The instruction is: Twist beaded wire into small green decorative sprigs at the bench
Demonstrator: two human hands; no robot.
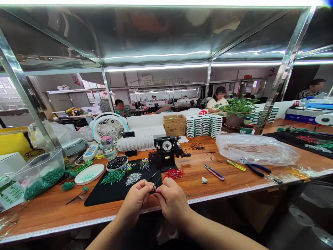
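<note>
Small dark piece (154, 189), too tiny to identify, pinched betw. fingertips of left hand (135, 201) & right hand (171, 201), over near edge of black mat (104, 196) at worktop (229, 189) front edge. Both hands curled, knuckles up, thumbs meeting at centre; forearms cut off at frame bottom. Beyond on mat: white beads (133, 178), green beads (112, 177), red beads (173, 173), dial gauge (167, 152).

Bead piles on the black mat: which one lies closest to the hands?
The white bead pile, mid-mat just beyond the left hand. The green pile lies further left, the red pile off the mat's right edge.
</note>
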